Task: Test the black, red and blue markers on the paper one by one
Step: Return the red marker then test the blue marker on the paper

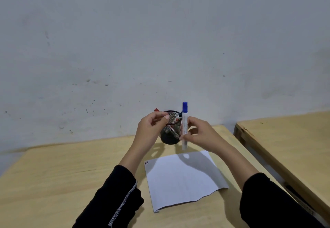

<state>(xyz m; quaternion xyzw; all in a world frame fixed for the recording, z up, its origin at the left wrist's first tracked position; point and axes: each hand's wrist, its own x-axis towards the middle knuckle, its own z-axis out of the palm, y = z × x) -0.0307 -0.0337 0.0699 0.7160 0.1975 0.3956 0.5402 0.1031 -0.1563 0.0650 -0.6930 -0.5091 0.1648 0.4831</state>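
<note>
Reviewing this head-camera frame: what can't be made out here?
- Marks at the paper's top-left corner: too small to tell colours or count.
- Markers inside the mesh cup: mostly hidden by the left hand and the mesh.
- Blue marker barrel: its middle covered by the right hand; label blurred.

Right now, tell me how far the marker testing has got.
Looks done: two short strokes, one dark, one red, sit at the white paper sheet's top-left corner, suggesting black and red are tested. In hand: the right hand holds the blue-capped white marker upright, cap on; the left hand is beside the black mesh pen cup. Left: uncap, stroke blue.
</note>
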